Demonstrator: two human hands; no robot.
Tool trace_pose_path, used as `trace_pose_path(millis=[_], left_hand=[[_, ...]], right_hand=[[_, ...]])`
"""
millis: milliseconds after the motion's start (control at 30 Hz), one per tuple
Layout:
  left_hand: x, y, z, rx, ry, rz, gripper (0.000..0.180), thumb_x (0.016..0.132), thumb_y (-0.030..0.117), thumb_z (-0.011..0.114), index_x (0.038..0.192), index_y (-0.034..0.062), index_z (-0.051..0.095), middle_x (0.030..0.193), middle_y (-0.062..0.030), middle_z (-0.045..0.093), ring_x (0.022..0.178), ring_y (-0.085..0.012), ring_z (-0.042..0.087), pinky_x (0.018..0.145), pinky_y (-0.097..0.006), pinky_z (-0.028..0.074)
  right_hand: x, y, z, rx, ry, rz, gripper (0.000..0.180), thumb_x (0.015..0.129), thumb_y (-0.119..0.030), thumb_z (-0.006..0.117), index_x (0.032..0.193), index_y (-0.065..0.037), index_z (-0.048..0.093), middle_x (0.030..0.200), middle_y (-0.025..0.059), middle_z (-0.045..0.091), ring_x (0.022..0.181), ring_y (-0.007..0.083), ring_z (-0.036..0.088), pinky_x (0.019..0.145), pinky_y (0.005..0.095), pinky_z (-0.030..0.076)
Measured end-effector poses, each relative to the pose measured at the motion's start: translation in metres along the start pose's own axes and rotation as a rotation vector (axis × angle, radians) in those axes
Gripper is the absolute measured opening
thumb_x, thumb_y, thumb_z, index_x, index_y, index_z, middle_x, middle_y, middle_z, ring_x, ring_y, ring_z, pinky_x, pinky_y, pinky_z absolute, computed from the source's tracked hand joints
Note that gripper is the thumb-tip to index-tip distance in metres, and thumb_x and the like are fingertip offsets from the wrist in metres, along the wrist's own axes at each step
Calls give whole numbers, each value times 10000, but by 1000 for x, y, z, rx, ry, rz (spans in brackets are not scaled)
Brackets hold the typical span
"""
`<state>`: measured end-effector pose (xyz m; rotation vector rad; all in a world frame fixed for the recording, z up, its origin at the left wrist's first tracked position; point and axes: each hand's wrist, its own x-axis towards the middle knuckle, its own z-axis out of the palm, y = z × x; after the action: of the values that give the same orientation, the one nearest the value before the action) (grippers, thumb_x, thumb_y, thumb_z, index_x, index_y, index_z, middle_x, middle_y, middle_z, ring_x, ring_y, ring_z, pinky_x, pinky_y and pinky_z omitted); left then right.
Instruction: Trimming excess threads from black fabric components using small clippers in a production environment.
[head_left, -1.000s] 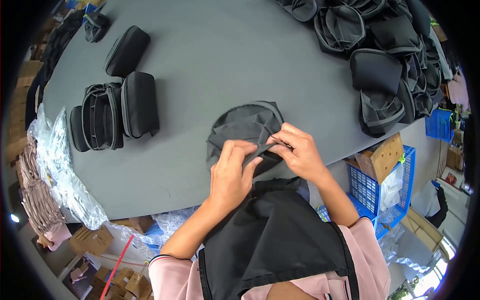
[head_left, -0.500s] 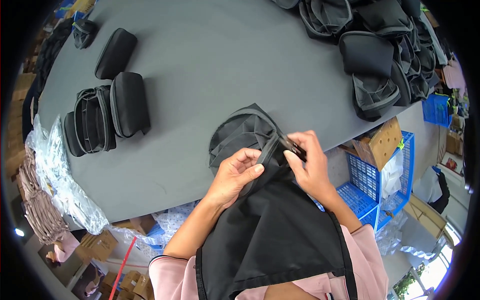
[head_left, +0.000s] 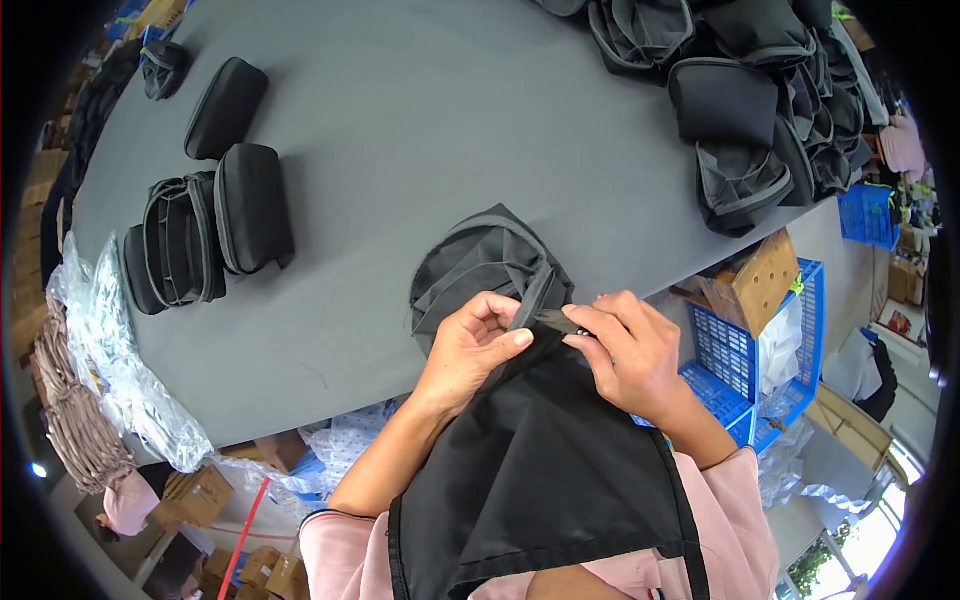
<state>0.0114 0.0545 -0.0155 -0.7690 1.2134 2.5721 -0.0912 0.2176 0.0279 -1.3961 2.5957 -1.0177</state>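
Note:
A black fabric pouch (head_left: 465,270) stands unzipped at the table's front edge, its folded inside facing up. My left hand (head_left: 470,350) pinches the pouch's grey zipper edge between thumb and fingers. Close beside it, my right hand (head_left: 635,350) grips small metal thread snips (head_left: 552,321), their blades pointing left at the zipper edge near my left thumb. The handle is mostly hidden by my fingers. Whether the blades touch the edge I cannot tell. Below both hands hangs my black apron (head_left: 550,460).
The grey table (head_left: 400,130) carries several black pouches (head_left: 255,210) at left and a heap of them (head_left: 725,100) at far right. Clear plastic bags (head_left: 150,390) hang over the left edge. Right of the table stand a blue crate (head_left: 720,350) and a wooden board with holes (head_left: 765,285).
My right hand has turned and shifted slightly right and down, so the snips' blades now point left at the zipper edge. My left hand keeps its hold on the pouch.

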Motion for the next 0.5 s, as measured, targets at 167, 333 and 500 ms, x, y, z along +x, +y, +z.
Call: trace_pose_path(millis=[167,333,500], left_hand=[[-2,1,3,-14,17,9,214,792,32,685,960,34,553,923,-7,560,882,-80,533,822,-233,441],[-3,-2,4,-18,39,31,238,759,-1,709,939,37,559,921,7,540,881,-86,531,828,-235,442],[-12,-18,-9,-248,29,-45,231,832,154,662,976,23,539,950,-35,564,910,-90,537,820,-228,433]], right_hand=[[1,1,4,97,-45,50,218,665,-76,708,865,-52,624,736,36,522,558,179,537,512,294,426],[3,-1,6,35,-47,1,225,669,-78,711,869,-53,612,760,41,522,553,199,539,501,294,425],[-1,9,25,661,-18,437,176,760,-48,672,914,-30,589,777,11,529,625,83,532,559,233,415]])
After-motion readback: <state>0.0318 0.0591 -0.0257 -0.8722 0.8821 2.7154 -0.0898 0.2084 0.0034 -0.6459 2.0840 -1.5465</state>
